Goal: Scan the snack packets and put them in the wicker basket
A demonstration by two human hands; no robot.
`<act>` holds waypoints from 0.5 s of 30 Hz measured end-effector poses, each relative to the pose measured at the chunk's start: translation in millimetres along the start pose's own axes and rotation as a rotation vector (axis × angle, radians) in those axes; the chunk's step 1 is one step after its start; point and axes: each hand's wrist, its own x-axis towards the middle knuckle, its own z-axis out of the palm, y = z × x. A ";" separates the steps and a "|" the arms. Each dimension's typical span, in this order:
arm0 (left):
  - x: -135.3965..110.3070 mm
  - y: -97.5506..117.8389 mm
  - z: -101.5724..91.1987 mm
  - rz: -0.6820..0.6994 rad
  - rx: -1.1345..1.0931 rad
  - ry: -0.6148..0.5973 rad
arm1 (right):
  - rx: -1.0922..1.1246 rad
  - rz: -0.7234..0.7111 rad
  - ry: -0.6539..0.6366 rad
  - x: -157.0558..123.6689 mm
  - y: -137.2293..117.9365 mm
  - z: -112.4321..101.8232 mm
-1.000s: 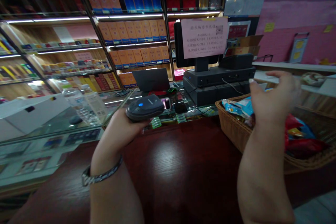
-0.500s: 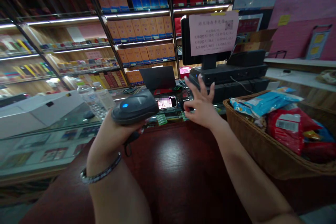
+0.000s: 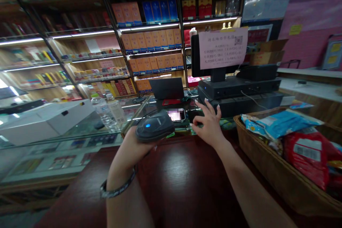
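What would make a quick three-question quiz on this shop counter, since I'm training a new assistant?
1. What does the left hand hold? A) a laptop B) a handheld scanner C) a water bottle
2. True or false: the wicker basket holds snack packets.
3. Fill in the blank: the bracelet is on the ____ wrist.

Key: 1 B; 2 true; 3 left.

head-worn camera — forward and down; left hand (image 3: 127, 153) and right hand (image 3: 210, 123) near; wall shelves (image 3: 152, 42) beyond
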 end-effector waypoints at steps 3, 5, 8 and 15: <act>1.9 -6.6 0.1 -0.013 0.017 0.006 | 0.036 0.088 0.051 1.8 18.4 1.4; 3.1 -9.4 1.2 -0.019 0.022 0.002 | 0.058 0.162 0.084 1.3 26.4 -0.7; 4.7 -9.6 5.2 -0.012 0.029 -0.040 | 0.058 0.303 0.183 0.3 28.3 -8.3; 7.0 10.5 20.7 -0.011 0.034 -0.207 | 0.359 0.354 0.241 -6.1 -11.9 -70.8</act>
